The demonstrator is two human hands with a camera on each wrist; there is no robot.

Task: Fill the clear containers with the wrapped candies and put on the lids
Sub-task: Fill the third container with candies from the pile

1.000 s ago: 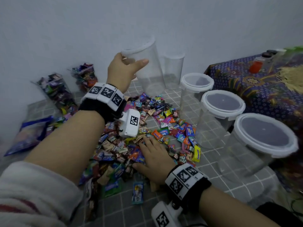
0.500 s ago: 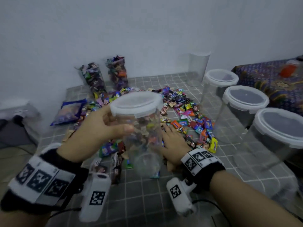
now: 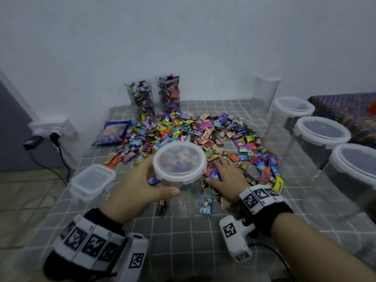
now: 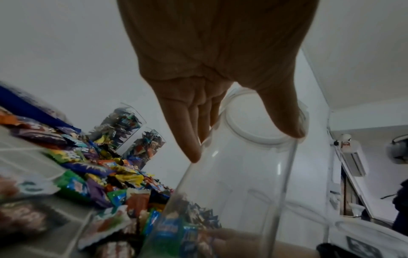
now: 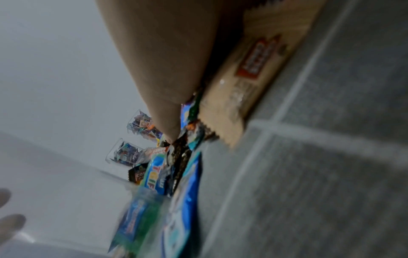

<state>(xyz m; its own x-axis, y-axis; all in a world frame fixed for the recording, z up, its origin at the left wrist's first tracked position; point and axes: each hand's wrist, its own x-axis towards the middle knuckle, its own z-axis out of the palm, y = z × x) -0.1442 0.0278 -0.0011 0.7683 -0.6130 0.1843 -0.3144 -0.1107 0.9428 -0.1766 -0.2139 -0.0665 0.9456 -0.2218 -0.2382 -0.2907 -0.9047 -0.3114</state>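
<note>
Grey-tiled tabletop (image 3: 183,237): two containers (image 3: 154,94) filled, unlidded. Left hand (image 3: 134,188) fingers grip an empty lidded container (image 3: 180,159); right hand (image 3: 228,176) flat on candy pile (image 3: 195,131). Most remain.

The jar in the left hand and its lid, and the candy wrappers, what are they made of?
The jar looks like clear, smooth plastic: candies show through its wall and it catches thin highlights. Its lid seems cloudy white plastic with a thick rim. The candy wrappers look like thin printed plastic or foil film: crinkled, slightly shiny, with zigzag-cut ends. I cannot tell which.
</note>
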